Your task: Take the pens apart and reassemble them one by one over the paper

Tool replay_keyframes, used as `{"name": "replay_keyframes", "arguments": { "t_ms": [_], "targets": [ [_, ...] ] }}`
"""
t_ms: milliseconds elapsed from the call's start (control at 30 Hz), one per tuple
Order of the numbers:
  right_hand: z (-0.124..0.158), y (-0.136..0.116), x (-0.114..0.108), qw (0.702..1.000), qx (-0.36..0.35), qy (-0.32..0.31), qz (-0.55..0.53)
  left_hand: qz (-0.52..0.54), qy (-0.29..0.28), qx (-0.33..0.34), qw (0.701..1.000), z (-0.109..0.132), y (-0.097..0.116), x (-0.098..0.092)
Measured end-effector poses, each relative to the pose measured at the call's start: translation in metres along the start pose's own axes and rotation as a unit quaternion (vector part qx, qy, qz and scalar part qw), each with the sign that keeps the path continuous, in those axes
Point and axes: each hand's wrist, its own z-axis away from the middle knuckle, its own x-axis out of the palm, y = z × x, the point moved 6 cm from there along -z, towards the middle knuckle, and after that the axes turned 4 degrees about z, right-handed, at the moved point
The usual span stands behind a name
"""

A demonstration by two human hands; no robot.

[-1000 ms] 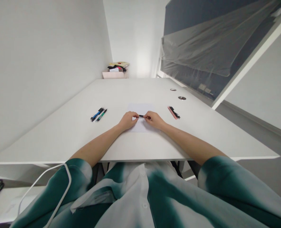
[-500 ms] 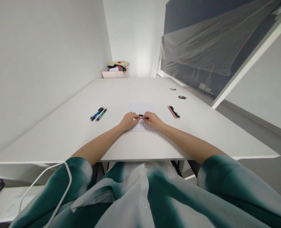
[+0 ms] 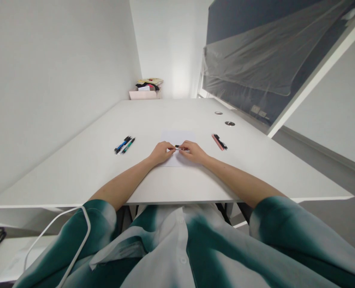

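Observation:
A thin black pen part (image 3: 181,148) lies crosswise between my hands, just above a white sheet of paper (image 3: 177,138) on the white table. My left hand (image 3: 162,153) pinches its left end, and my right hand (image 3: 193,152) pinches the other end. Both hands rest on the lower part of the sheet. Two pens, one blue and one green (image 3: 124,145), lie to the left. A pink strip with a black pen on it (image 3: 219,142) lies to the right.
The white table (image 3: 75,172) runs far ahead, with several round grommets (image 3: 229,123) near its right side. A pink box with cloth on top (image 3: 144,93) stands beyond its far end. A plastic-sheeted panel (image 3: 255,60) leans at right. A white cable (image 3: 57,228) hangs at lower left.
My hands have moved slightly closer around the black piece, with small shifts of the fingers. The paper and pens have not moved on the table.

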Motion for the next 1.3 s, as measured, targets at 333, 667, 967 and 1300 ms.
{"name": "replay_keyframes", "arguments": {
  "t_ms": [333, 667, 967, 1300],
  "targets": [
    [0.003, 0.050, -0.015, 0.982, 0.136, 0.026, 0.131, -0.016, -0.014, -0.036, 0.999, 0.004, -0.023, -0.011],
    [0.000, 0.049, -0.003, 0.972, 0.122, -0.043, 0.194, 0.002, -0.014, -0.073, 0.997, 0.005, -0.042, -0.018],
    [0.000, 0.051, -0.011, 0.973, 0.111, -0.051, 0.195, 0.004, 0.003, -0.089, 0.996, 0.005, -0.050, -0.026],
    [0.005, 0.057, -0.019, 0.969, 0.123, -0.061, 0.206, 0.002, 0.012, -0.102, 0.995, 0.006, -0.064, -0.031]
  ]
}}
